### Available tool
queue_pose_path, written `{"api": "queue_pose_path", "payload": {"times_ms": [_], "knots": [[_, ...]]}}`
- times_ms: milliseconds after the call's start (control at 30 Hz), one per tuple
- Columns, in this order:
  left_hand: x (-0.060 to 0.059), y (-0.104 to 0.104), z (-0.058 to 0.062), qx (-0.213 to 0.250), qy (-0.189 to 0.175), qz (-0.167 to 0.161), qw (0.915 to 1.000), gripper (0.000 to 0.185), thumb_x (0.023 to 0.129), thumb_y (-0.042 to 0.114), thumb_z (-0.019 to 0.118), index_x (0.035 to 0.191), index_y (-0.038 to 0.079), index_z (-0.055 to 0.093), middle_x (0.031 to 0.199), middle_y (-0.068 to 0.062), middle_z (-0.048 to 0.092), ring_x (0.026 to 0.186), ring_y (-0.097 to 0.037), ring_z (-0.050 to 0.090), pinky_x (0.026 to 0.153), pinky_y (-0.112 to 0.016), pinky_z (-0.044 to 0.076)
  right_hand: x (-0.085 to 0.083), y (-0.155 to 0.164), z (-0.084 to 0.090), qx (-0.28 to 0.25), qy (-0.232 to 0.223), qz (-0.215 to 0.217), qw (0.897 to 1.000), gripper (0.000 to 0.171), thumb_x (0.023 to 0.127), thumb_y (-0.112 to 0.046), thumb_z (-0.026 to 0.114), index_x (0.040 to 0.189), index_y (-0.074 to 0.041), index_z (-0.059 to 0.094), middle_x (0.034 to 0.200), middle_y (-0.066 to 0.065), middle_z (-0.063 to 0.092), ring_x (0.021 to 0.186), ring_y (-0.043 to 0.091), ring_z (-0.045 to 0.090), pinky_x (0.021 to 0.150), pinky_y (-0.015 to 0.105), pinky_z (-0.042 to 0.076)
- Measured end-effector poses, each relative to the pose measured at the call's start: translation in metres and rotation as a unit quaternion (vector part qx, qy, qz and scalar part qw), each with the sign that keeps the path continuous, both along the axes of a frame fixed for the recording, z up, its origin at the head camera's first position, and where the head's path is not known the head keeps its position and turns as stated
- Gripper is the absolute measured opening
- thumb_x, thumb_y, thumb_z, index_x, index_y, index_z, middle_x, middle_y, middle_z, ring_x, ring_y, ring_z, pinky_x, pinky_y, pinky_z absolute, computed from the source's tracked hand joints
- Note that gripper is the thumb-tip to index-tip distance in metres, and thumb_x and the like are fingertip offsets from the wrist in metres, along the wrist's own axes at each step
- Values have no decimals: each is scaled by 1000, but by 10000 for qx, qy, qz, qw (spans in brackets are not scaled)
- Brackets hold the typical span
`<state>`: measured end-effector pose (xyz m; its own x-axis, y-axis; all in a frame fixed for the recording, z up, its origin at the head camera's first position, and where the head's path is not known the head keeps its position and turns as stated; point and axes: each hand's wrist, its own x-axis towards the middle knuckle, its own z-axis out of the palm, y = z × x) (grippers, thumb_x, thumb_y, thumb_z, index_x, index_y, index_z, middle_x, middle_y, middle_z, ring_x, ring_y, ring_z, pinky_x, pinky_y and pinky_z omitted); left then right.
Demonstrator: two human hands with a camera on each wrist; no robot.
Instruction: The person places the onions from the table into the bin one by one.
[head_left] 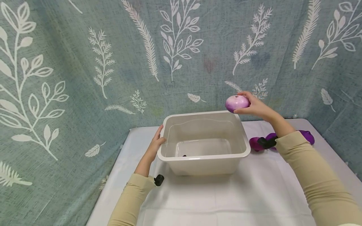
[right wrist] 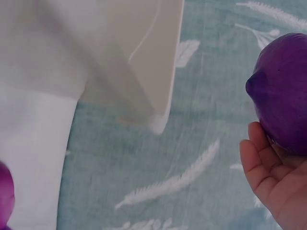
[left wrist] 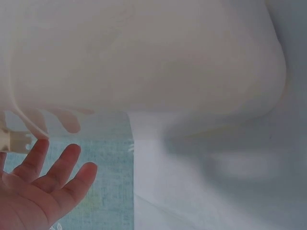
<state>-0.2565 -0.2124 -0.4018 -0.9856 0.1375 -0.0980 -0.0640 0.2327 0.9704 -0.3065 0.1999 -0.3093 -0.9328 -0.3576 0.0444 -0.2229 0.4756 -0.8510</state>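
Observation:
High over the back right corner of a beige plastic bin (head_left: 203, 160), my right hand (head_left: 251, 105) holds a purple onion (head_left: 237, 103) between thumb and fingers. Its pale end faces up in the head view; the right wrist view shows the dark purple pointed end of the onion (right wrist: 283, 91). My left hand (head_left: 155, 145) is at the bin's left side, thumb at the rim. In the left wrist view, the fingers (left wrist: 60, 175) are extended and spread beside the bin's outer wall (left wrist: 144, 62).
Right of the bin on the white-covered table (head_left: 192, 201) lie a magenta object (head_left: 255, 144) and a purple object (head_left: 307, 137), partly hidden by my right forearm. A small dark spot shows inside the bin near its front wall. A leaf-patterned curtain (head_left: 118, 62) hangs behind.

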Motion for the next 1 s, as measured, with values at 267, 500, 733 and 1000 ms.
{"api": "queue_pose_path", "payload": {"times_ms": [267,500,733,1000], "knots": [[1,0,1,115,10,-39,9999,72,86,6,39,149,17,5,154,-10,-2,140,-32,6,105,-54,21,-7,-29,-2,-172,-16,283,9994,76,80,-22,67,140,-12,22,138,17,31,122,33,38,97,52,33],[3,0,2,129,19,37,9999,71,87,5,38,149,17,7,154,-9,-1,140,-31,3,106,-54,18,-14,-56,-7,-234,-38,442,9987,74,78,-23,69,138,-13,27,136,15,35,121,31,40,97,49,35],[3,0,2,104,-20,41,9999,72,86,5,39,149,18,7,154,-9,-2,140,-30,0,107,-53,17,-11,-79,-14,-335,-146,781,9963,77,78,-22,70,141,-12,26,137,15,35,117,30,45,95,45,39],[0,0,0,64,18,43,10000,71,86,6,39,149,18,8,154,-8,-2,140,-30,-2,107,-54,15,-9,-91,-17,-3,-136,989,9950,79,77,-22,70,142,-12,26,138,17,35,120,33,43,97,47,37]]}}
